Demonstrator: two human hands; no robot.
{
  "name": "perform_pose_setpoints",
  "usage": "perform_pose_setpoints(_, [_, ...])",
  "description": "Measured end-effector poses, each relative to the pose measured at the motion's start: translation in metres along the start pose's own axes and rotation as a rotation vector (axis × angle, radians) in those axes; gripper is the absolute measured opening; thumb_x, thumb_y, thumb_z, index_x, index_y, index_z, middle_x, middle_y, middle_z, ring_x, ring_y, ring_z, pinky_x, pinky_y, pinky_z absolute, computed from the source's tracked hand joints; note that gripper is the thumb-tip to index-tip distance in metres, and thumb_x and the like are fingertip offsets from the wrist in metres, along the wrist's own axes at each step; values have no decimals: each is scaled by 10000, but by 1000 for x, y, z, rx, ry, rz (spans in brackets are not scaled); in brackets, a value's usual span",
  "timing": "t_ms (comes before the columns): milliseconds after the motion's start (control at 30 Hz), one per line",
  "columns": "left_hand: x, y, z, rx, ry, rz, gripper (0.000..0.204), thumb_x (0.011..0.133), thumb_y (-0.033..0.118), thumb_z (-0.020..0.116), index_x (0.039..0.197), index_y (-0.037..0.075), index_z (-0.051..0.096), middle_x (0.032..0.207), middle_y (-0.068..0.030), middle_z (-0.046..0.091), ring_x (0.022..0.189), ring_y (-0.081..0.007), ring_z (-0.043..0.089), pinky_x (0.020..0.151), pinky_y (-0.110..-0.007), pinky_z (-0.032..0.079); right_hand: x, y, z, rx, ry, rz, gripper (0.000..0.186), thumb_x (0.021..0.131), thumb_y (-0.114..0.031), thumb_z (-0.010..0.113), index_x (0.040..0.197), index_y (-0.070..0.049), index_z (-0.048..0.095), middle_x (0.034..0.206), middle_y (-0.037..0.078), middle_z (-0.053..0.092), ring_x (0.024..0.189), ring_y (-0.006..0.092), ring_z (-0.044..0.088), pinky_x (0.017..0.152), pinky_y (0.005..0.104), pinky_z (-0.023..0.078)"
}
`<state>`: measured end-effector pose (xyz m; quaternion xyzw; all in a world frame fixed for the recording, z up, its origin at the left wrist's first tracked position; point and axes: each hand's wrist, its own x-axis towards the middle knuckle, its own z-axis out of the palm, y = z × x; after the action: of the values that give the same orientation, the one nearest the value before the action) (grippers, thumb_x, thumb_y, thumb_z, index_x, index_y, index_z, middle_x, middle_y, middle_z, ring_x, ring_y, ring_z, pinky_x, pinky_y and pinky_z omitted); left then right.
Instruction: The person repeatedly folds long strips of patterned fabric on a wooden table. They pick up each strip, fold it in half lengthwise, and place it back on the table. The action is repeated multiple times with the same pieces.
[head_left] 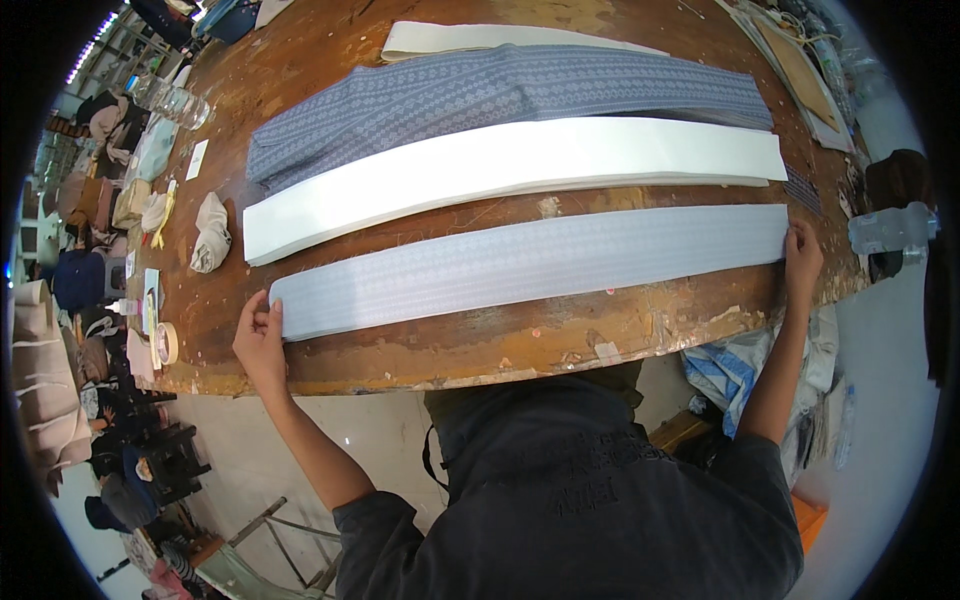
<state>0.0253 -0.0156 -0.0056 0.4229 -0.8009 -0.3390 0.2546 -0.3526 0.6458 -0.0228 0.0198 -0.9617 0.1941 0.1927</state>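
Note:
A long pale blue-grey patterned fabric strip (pixel 530 262) lies across the near side of the brown table, slightly bowed. My left hand (pixel 262 343) pinches its left end, with finger and thumb at the edge. At the opposite end, my right hand (pixel 803 258) grips the right edge in the same manner. Just beyond lies a thick stack of white strips (pixel 520 180), parallel to the patterned one. Behind that, a darker blue-grey patterned cloth (pixel 420 115) is spread with some folds.
Farther back lies a cream strip (pixel 500 38) on the wooden table (pixel 450 365). A crumpled beige cloth (pixel 211 232), a tape roll (pixel 167 343) and clear bottles (pixel 180 105) are at the left. Another plastic bottle (pixel 890 230) is at the right, with bags below the table edge.

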Motion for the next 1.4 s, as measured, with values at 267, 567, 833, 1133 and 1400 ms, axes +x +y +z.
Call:
perform_pose_setpoints(267, [31,42,3,297,61,501,267,866,97,643,1131,62,649,992,-108,601,931,-266,586,839,-344,462,22,-74,-8,-73,80,-522,346,877,-131,640,1216,-71,607,1277,136,564,1157,316,539,943,418,434])
perform_pose_setpoints(567, [59,67,28,613,-194,870,361,868,103,631,1228,93,620,1301,-47,597,1219,-296,535,982,-416,426,35,-121,7,-262,-73,-817,365,836,-60,635,1195,-127,624,1272,26,607,1199,255,542,984,427,398])
perform_pose_setpoints(833, [64,53,27,515,-96,944,224,815,-7,661,1032,43,672,1140,-74,677,1155,-290,593,945,-393,463,37,-116,6,-185,2,-899,243,800,-49,661,1038,-94,655,1132,29,670,1096,238,602,938,399,431])
perform_pose_setpoints(1133, [47,55,-3,303,-31,810,219,756,-46,685,957,39,682,1034,-93,693,1057,-267,631,918,-372,477,32,-87,-14,-60,-17,-747,183,810,-18,657,986,-66,658,1064,76,673,1028,268,621,917,397,445])
perform_pose_setpoints(1400, [35,20,-45,-245,-18,292,319,872,33,668,1186,28,608,881,14,578,749,-49,505,668,-188,410,16,-19,-38,663,-146,-110,299,882,-53,644,1179,-43,610,1045,56,656,979,135,604,841,275,472])
